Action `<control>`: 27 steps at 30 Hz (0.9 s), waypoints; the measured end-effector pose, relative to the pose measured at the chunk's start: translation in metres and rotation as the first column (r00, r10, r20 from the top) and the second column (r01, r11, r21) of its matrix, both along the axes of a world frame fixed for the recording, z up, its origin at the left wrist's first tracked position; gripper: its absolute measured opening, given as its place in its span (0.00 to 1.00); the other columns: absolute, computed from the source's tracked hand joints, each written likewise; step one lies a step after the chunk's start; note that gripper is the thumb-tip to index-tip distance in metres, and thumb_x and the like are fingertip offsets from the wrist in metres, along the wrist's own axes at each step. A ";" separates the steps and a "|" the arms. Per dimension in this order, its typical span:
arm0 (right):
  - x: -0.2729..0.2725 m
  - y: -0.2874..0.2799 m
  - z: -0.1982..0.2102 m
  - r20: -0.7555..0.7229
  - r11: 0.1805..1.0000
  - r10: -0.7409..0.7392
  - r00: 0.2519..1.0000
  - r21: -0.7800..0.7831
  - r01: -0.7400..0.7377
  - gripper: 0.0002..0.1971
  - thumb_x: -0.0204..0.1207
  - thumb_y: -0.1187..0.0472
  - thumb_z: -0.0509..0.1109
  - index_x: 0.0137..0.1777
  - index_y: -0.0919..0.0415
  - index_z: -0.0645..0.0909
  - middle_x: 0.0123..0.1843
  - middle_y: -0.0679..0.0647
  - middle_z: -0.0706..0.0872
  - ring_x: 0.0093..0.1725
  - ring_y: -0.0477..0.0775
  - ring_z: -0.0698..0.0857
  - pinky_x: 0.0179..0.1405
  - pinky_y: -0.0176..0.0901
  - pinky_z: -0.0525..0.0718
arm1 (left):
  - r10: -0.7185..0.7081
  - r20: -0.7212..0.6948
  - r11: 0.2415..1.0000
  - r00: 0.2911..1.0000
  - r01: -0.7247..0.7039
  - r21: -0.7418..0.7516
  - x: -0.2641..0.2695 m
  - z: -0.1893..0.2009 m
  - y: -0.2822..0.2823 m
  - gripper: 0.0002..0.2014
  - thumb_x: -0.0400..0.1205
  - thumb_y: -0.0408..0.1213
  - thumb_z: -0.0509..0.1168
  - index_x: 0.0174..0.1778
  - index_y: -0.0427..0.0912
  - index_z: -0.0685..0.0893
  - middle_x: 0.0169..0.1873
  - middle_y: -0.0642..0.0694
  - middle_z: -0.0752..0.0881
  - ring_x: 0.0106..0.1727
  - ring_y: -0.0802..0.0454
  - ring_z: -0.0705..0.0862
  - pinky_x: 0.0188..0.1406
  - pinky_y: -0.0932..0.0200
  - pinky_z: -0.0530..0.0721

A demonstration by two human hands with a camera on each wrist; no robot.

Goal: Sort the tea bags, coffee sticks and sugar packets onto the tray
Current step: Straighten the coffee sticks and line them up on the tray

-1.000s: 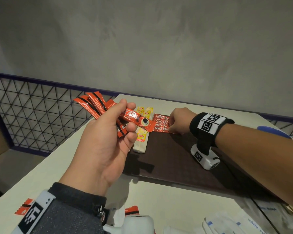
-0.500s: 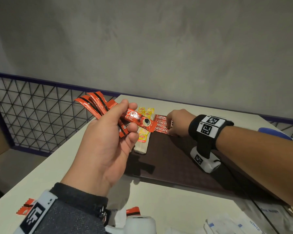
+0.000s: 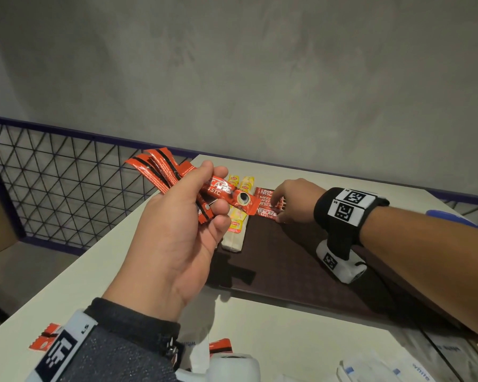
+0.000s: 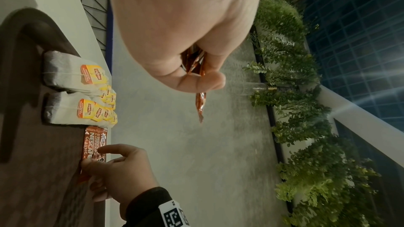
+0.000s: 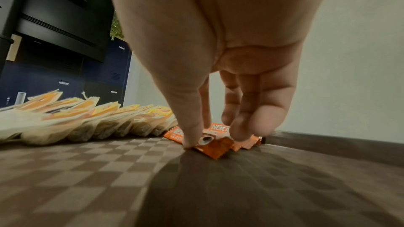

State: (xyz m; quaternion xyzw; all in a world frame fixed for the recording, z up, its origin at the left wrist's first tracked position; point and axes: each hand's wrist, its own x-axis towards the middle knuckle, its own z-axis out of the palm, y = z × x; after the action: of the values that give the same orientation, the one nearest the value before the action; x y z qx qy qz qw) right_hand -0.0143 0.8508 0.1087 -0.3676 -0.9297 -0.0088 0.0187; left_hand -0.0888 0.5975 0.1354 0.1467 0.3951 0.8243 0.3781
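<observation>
1. The left hand [image 3: 174, 238] is raised above the near left corner of the tray [image 3: 293, 260]. Its thumb and curled fingers grip a bundle of red coffee sticks [image 3: 160, 172], spread like a fan. I count about four or five sticks; the exact number I cannot tell.
2. The front stick in this bundle shows the letters "CAFE" and "SSIC" in white, parts of "NESCAFE CLASSIC", and a small picture of a coffee cup seen from above.
3. The right hand [image 3: 293, 201] is low at the far edge of the tray. Its thumb and bent fingertips [image 5: 192, 137] press on the coffee sticks lying on the tray [image 3: 267, 206]; it lifts nothing.
4. These lying sticks are red and side by side, at least three of them. In the left wrist view the words "NESCAFE CLASSIC" are readable on the nearest one.
5. Just left of them, on the same tray, are the tea bags [image 3: 236, 224], in two overlapping rows. Their yellow and red tags carry the word "Lipton"; the smaller line under it is too small to read. They are more than ten, but I cannot count them exactly.
6. The tray is dark brown with a chequered pattern, and it stands on a pale table [image 3: 94, 271].
7. Near the front edge of the table two more red sticks [image 3: 43, 337] lie, partly hidden by the left sleeve.
8. At the bottom right are white sugar packets [image 3: 414, 370] with blue print; the word "white" is readable, upside down.
</observation>
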 end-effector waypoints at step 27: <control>0.012 0.009 0.009 -0.232 0.944 -0.178 0.956 -0.315 0.099 0.18 0.72 0.57 0.84 0.58 0.59 0.84 0.45 0.58 0.92 0.37 0.56 0.94 0.36 0.47 0.94 | 0.004 -0.007 1.000 1.000 -0.004 -0.011 0.001 0.000 -0.002 0.11 0.85 0.42 0.71 0.43 0.39 0.92 0.26 0.49 0.83 0.20 0.60 0.78 0.14 0.70 0.73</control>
State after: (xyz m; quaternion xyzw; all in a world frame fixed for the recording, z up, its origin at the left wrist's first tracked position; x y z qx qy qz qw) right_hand -0.0027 0.8599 0.1181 -0.4292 -0.8815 0.1789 0.0827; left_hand -0.0876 0.5957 0.1351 0.1467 0.4012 0.8224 0.3756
